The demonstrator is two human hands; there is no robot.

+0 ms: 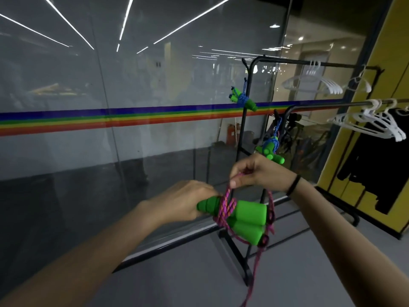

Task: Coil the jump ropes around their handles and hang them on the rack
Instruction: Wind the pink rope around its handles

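Note:
My left hand (186, 202) grips the narrow ends of two green jump-rope handles (245, 216), held side by side and roughly level. A pink rope (224, 210) is wound a few turns around their middle, and its loose length hangs down past the thick ends. My right hand (256, 171) pinches a loop of that rope just above the handles. On the black rack (247, 103) behind, two bundles of green handles tied with blue rope hang: one high on the post (242, 99), one lower (271, 149).
A glass wall with a rainbow stripe (110, 120) runs across the left and middle. White hangers (314, 83) hang on the rack's upper bar and more white hangers (374, 125) on a second bar with a dark garment. A yellow wall stands at right. The rack's feet rest on grey floor.

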